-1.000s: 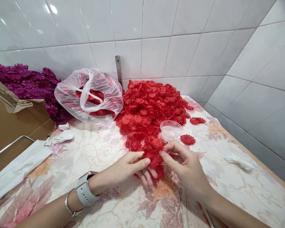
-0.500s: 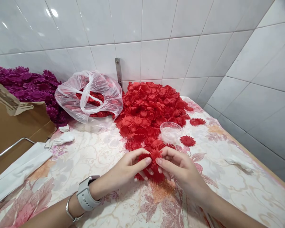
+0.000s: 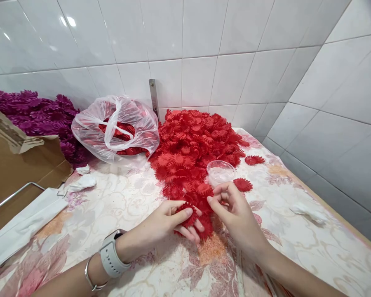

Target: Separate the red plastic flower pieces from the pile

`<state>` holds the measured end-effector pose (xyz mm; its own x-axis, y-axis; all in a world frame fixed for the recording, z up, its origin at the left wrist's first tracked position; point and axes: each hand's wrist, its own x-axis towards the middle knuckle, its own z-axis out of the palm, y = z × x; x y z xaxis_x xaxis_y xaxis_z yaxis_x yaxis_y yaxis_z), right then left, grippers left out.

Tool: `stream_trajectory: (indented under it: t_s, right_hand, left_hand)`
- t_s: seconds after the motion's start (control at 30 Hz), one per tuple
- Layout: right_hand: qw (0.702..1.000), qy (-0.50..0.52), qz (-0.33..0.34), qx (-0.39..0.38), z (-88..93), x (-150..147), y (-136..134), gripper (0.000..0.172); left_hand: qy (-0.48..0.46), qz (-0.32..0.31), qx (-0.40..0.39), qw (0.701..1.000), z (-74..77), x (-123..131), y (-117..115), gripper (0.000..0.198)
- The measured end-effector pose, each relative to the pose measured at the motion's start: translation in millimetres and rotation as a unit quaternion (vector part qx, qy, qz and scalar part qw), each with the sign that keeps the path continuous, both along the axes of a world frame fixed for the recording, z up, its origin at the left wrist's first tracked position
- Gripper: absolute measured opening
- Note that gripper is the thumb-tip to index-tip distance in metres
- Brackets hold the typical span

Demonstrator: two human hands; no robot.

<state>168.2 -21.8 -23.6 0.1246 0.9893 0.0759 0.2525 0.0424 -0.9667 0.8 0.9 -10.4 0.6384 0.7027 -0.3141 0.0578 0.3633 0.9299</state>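
My left hand [image 3: 170, 216] is closed on a red artificial flower [image 3: 190, 220], the thumb on top and the other fingers beneath it. To its right, my right hand [image 3: 233, 206] has its thumb and index finger pinched close together. Whatever lies between those fingertips, if anything, is too small to make out. They are beside a red flower [image 3: 204, 189] at the near end of a big heap of red flowers [image 3: 194, 140]. More red petals lie on the table under both hands. A small clear plastic cup [image 3: 221, 173] with whitish contents stands just beyond my right hand.
A clear plastic bag [image 3: 89, 136] of red pieces sits left of the heap. Purple flowers [image 3: 40, 113] and a cardboard box [image 3: 24, 169] are farther left. Loose red flowers [image 3: 243, 185] and crumpled white tissue [image 3: 309, 212] lie right. Tiled walls [image 3: 200, 78] bound the table.
My hands have moved apart. The left has drawn slightly down with a red flower in its fingers, while the right has shifted up and right, away from it.
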Motion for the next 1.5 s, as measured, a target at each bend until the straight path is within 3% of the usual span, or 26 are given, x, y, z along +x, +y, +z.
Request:
stream_trajectory:
  t_s: [0.17,0.33,0.63,0.77,0.97,1.03,1.23,1.5]
  right_hand:
    - [0.999,0.008,0.029,0.031,3.5,-0.5,-4.5,0.008]
    - [0.994,0.025,0.098,0.032,2.8,-0.4,-10.6,0.007]
    - [0.974,-0.019,0.225,0.01,6.9,-3.1,-11.9,0.008]
    - [0.987,0.003,0.16,0.019,1.6,-1.0,-10.4,0.015]
    - [0.992,0.019,-0.075,0.097,0.0,5.2,-5.2,0.014]
    - [0.988,0.014,-0.111,0.105,0.3,6.7,-3.5,0.013]
    - [0.997,-0.059,0.027,0.042,-4.0,-0.6,-5.9,0.013]
    - [0.987,-0.072,0.021,0.139,-1.7,-0.7,-14.6,0.004]
  left_hand:
    - [0.03,-0.001,0.029,0.999,-5.3,-3.6,3.4,0.039]
    - [0.09,0.024,0.047,0.995,-6.3,-6.6,2.9,0.038]
    - [0.064,-0.01,0.086,0.994,-8.1,-4.0,1.3,0.046]
    - [0.021,-0.05,0.047,0.997,-6.4,-3.4,1.6,0.039]
    - [0.009,-0.019,0.025,0.999,2.3,-3.4,0.6,0.028]
    - [0.012,-0.005,0.025,1.0,2.3,-3.8,0.8,0.027]
    - [0.015,0.028,0.004,0.999,-3.1,-3.7,3.9,0.026]
    - [0.07,0.032,0.041,0.996,-4.9,-4.8,3.0,0.043]
